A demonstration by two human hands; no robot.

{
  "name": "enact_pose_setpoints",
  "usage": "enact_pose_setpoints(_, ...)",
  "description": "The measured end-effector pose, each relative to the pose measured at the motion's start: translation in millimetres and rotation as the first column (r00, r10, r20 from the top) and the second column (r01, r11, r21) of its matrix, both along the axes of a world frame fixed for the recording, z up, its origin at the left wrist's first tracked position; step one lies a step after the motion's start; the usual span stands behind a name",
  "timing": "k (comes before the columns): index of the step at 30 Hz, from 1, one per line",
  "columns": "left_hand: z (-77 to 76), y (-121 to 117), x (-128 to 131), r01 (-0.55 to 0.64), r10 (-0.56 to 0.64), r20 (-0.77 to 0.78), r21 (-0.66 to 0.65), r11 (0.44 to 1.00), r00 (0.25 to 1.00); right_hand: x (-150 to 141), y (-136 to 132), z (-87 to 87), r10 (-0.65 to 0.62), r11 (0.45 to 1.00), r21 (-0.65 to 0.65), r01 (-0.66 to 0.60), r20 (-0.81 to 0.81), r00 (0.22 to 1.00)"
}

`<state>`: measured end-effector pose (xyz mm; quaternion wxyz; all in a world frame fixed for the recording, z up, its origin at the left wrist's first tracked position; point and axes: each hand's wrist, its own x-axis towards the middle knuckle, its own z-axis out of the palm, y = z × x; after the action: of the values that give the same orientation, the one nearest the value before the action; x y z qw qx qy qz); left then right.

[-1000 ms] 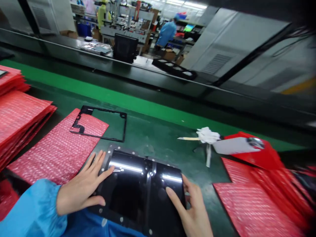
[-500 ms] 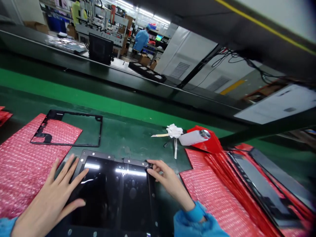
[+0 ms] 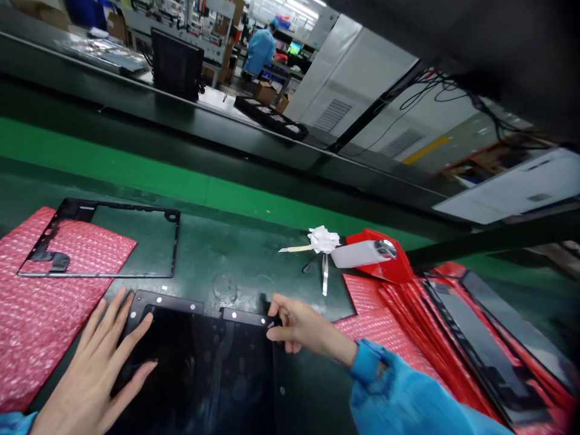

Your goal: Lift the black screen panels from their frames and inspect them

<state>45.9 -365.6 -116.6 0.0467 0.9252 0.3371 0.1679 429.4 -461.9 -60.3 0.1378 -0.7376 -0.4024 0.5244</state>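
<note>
A flat black screen panel [image 3: 199, 368] lies in front of me, its dark grey border strips dotted with white round spots. My left hand [image 3: 102, 368] rests spread over its left edge, fingers apart and holding nothing. At the far right corner of the panel, my right hand [image 3: 296, 326] has thumb and index finger closed on the corner; whether a thin film or tab is between them is too small to tell. An open black frame [image 3: 174, 244] lies beyond my left hand, partly over pink bubble wrap [image 3: 49, 302].
Behind my right hand are a crumpled white tissue [image 3: 323, 239], a thin pointed stick [image 3: 296, 248], a metal strip [image 3: 325, 275] and a white bottle [image 3: 356, 254] on a red sheet. Red bubble bags [image 3: 408, 314] and dark panels [image 3: 484, 344] are stacked right. A shelf edge [image 3: 226, 142] runs across behind.
My view has shifted a little. The panel's far edge appears lower, and the bright light reflections on it are gone. My right hand has stayed at the corner, its fingers more curled.
</note>
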Motion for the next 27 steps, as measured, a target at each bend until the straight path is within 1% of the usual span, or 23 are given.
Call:
enact_pose_setpoints(2, -7.5, 1, -1, 0.003, -0.003, 0.01, -0.015, 1.0, 1.0, 1, 3, -0.3, 0.01, 1.0, -0.029, -0.009, 0.046, 0.999)
enact_pose_setpoints(4, -13.3, 1, -2, 0.003, -0.003, 0.019, -0.033, 0.999, 1.0, 1, 3, -2.0, -0.006, 1.0, -0.018, 0.007, 0.084, 0.996)
enact_pose_setpoints(6, -15.8, 0, -2, -0.008, 0.009, 0.031, -0.05, 0.999, 0.999, 0, 2, -3.8, -0.031, 1.0, 0.004, 0.031, 0.118, 0.992)
enact_pose_setpoints(8, -14.2, -2, 0, -0.02, 0.023, 0.043, -0.059, 0.998, 0.999, -1, -1, -4.8, -0.059, 0.998, 0.019, 0.057, 0.162, 0.985)
enact_pose_setpoints(10, -8.4, -2, 4, -0.017, 0.019, 0.041, -0.053, 0.998, 0.999, -3, -4, -4.8, -0.077, 0.997, 0.034, 0.072, 0.197, 0.977)
enact_pose_setpoints(12, 0.6, 0, 9, -0.005, 0.006, 0.017, -0.044, 0.999, 1.0, -7, -7, -4.6, -0.086, 0.995, 0.076, 0.07, 0.24, 0.967)
enact_pose_setpoints(15, 15.7, 3, 17, -0.002, 0.001, -0.023, -0.049, 0.999, 1.0, -18, -14, -6.5, -0.116, 0.977, 0.208, 0.047, 0.332, 0.936)
enact_pose_setpoints(17, 23.2, 5, 20, 0.003, -0.005, -0.033, -0.051, 0.999, 0.999, -30, -23, -10.1, -0.189, 0.948, 0.313, 0.063, 0.391, 0.901)
enact_pose_setpoints(19, 26.7, 6, 19, 0.013, -0.015, -0.039, -0.051, 0.999, 0.999, -43, -35, -14.2, -0.288, 0.905, 0.41, 0.114, 0.391, 0.874)
enact_pose_setpoints(21, 26.6, 4, 12, 0.027, -0.03, -0.043, -0.061, 0.998, 0.999, -55, -55, -16.5, -0.353, 0.859, 0.479, 0.179, 0.302, 0.885)
enact_pose_setpoints(22, 25.4, 2, 6, 0.037, -0.04, -0.045, -0.075, 0.997, 0.998, -60, -67, -16.4, -0.352, 0.85, 0.486, 0.203, 0.238, 0.905)
enact_pose_setpoints(23, 23.5, -1, -1, 0.053, -0.058, -0.049, -0.097, 0.994, 0.997, -66, -81, -15.4, -0.327, 0.858, 0.469, 0.212, 0.177, 0.928)
enact_pose_setpoints(24, 21.1, -4, -10, 0.076, -0.083, -0.056, -0.122, 0.99, 0.995, -71, -96, -13.8, -0.288, 0.879, 0.43, 0.207, 0.132, 0.949)
enact_pose_setpoints(26, 15.7, -11, -28, 0.128, -0.142, -0.077, -0.17, 0.977, 0.987, -82, -124, -9.9, -0.204, 0.934, 0.318, 0.163, 0.098, 0.974)
enact_pose_setpoints(27, 13.5, -14, -37, 0.152, -0.171, -0.088, -0.187, 0.97, 0.981, -87, -135, -8.3, -0.181, 0.951, 0.272, 0.148, 0.099, 0.978)
